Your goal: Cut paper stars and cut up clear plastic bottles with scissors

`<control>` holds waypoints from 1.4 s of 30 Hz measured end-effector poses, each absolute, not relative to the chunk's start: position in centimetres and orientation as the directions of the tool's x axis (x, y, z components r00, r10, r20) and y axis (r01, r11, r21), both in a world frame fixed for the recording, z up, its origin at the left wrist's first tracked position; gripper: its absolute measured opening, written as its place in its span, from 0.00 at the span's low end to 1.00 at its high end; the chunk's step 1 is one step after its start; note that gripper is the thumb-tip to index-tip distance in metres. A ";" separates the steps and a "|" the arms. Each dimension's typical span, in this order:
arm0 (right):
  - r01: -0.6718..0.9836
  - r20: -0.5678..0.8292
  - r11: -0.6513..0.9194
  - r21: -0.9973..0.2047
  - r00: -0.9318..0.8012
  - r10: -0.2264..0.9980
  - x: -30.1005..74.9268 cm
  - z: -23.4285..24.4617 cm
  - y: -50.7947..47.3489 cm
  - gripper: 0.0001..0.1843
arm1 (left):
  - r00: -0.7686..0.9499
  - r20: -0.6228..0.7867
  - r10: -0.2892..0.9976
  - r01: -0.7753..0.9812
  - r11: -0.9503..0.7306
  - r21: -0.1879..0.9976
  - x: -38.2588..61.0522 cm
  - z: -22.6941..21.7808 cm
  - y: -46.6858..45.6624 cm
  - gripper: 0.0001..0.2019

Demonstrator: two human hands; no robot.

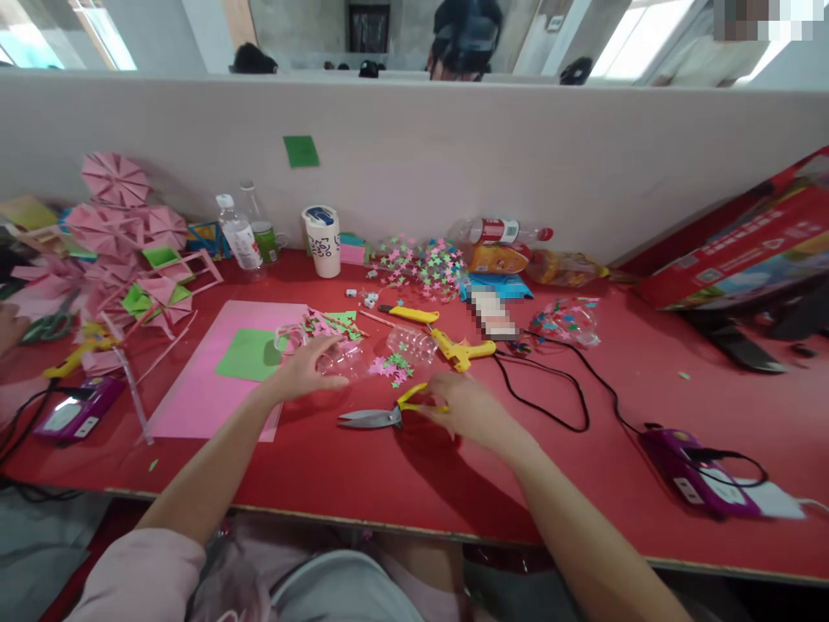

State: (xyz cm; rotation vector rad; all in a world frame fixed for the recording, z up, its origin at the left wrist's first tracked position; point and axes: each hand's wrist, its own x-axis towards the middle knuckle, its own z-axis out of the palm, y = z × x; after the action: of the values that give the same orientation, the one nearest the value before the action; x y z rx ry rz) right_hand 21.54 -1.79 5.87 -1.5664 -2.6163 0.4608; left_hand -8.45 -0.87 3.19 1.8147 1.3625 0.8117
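Note:
My right hand [465,408] has its fingers curled on the yellow handles of a pair of scissors [372,419], whose closed blades point left over the red table. My left hand [307,370] is open, thumb and fingers apart, beside a clear plastic bottle piece [343,361]; whether it touches the piece I cannot tell. Right behind that hand lie pink and green paper stars and strips [330,325]. A second clear plastic piece [413,344] lies between the hands, with a small heap of stars [393,370] before it. A yellow glue gun [463,350] rests behind my right hand.
Pink sheet [194,406] and green paper [249,354] lie at left, near folded pink paper shapes [110,229]. A yellow cutter [409,314], white cup [322,242] and bottles stand or lie behind. A black cord leads to a purple power box [696,475] at right.

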 end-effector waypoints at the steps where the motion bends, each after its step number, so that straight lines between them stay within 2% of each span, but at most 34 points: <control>1: 0.915 -0.040 0.304 -0.266 -0.326 0.945 21.8 6.0 -1.2 0.16 | 0.198 0.060 0.978 0.414 -0.139 0.900 -8.6 3.1 -0.5 0.32; 3: 0.952 0.100 0.049 -0.301 -0.020 0.995 22.3 6.0 0.1 0.20 | 0.095 0.025 0.995 0.106 -0.035 0.994 -9.1 2.8 0.4 0.25; 4: 0.945 0.153 -0.003 -0.327 0.056 0.987 22.5 5.6 0.9 0.20 | 0.070 -0.004 0.998 -0.117 0.012 0.993 -9.4 2.7 0.8 0.23; 5: 0.932 0.167 -0.013 -0.362 0.079 0.983 22.5 5.2 1.6 0.21 | 0.050 -0.042 0.998 -0.309 0.055 0.950 -9.6 2.6 1.1 0.22; 7: 0.886 0.178 0.056 -0.460 0.031 0.984 22.3 3.9 2.9 0.20 | 0.041 -0.079 0.996 -0.550 0.088 0.831 -9.8 2.5 1.4 0.22; 9: 0.799 0.192 0.108 -0.591 0.009 0.981 21.8 2.9 3.8 0.18 | 0.057 -0.083 0.995 -0.650 0.100 0.753 -10.0 2.4 1.1 0.23; 13: 0.727 0.211 0.155 -0.669 -0.014 0.977 20.1 3.4 3.9 0.10 | 0.120 -0.004 0.993 -0.722 0.091 0.686 -11.2 2.9 0.0 0.28; 14: 0.709 0.227 0.189 -0.679 -0.042 0.973 19.5 4.1 3.6 0.09 | 0.115 0.033 0.993 -0.742 0.064 0.667 -11.7 3.2 -0.2 0.29; 15: 0.667 0.276 0.293 -0.686 -0.134 0.952 18.7 4.8 3.3 0.08 | 0.096 0.073 0.993 -0.766 0.027 0.643 -12.2 3.5 -0.3 0.31; 16: 0.627 0.335 0.416 -0.659 -0.250 0.908 17.8 5.6 2.9 0.07 | 0.050 0.112 0.992 -0.790 -0.029 0.612 -12.7 3.7 -0.4 0.31; 18: 0.572 0.414 0.668 -0.476 -0.525 0.744 15.4 6.6 2.0 0.07 | -0.021 0.143 0.989 -0.817 -0.099 0.569 -13.5 4.1 -0.3 0.32; 20: 0.470 0.365 0.839 -0.274 -0.756 0.543 12.8 6.7 1.1 0.10 | -0.051 0.138 0.989 -0.828 -0.119 0.548 -13.8 4.2 -0.1 0.31; 23: 0.312 0.249 0.946 -0.084 -0.913 0.323 9.6 6.0 0.3 0.10 | -0.051 0.114 0.992 -0.827 -0.106 0.552 -13.7 4.2 0.1 0.31; 25: 0.283 0.233 0.957 -0.060 -0.929 0.289 8.6 5.9 0.2 0.10 | -0.055 0.107 0.993 -0.816 -0.106 0.569 -13.4 4.2 0.1 0.31; 28: 0.282 0.228 0.953 -0.111 -0.926 0.301 8.8 6.8 0.1 0.09 | -0.049 0.111 0.993 -0.795 -0.106 0.598 -13.0 4.2 -0.1 0.32; 33: 0.274 0.123 0.949 -0.157 -0.948 0.295 10.0 9.1 -0.9 0.09 | -0.001 0.072 0.997 -0.761 -0.048 0.647 -12.5 4.0 -0.3 0.32; 36: 0.297 0.107 0.917 -0.268 -0.936 0.335 10.2 9.6 -0.1 0.11 | 0.009 0.049 0.999 -0.761 -0.025 0.648 -12.4 3.9 -0.3 0.34; 38: 0.472 0.110 0.810 -0.349 -0.838 0.535 10.1 9.3 2.0 0.12 | -0.006 0.049 0.999 -0.767 -0.036 0.641 -12.4 3.8 -0.2 0.33; 39: 0.614 0.080 0.721 -0.321 -0.741 0.666 9.9 8.8 3.4 0.12 | -0.013 0.052 0.999 -0.770 -0.043 0.637 -12.4 3.8 -0.2 0.33; 40: 0.751 0.023 0.614 -0.245 -0.628 0.778 9.6 8.2 4.8 0.12 | -0.015 0.054 0.998 -0.772 -0.045 0.634 -12.4 3.7 -0.1 0.33; 41: 0.840 -0.051 0.522 -0.150 -0.534 0.844 9.3 7.5 6.3 0.12 | -0.011 0.053 0.999 -0.773 -0.042 0.633 -12.4 3.6 -0.1 0.32; 42: 0.865 -0.072 0.488 -0.113 -0.497 0.865 8.9 6.7 7.6 0.11 | -0.006 0.052 0.999 -0.774 -0.037 0.632 -12.4 3.5 0.0 0.32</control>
State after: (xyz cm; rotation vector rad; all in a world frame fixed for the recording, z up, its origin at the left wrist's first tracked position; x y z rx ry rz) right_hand 8.94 7.59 6.67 -1.5783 -2.7148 0.2107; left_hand -12.36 -0.02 3.53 0.5758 0.5011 1.5260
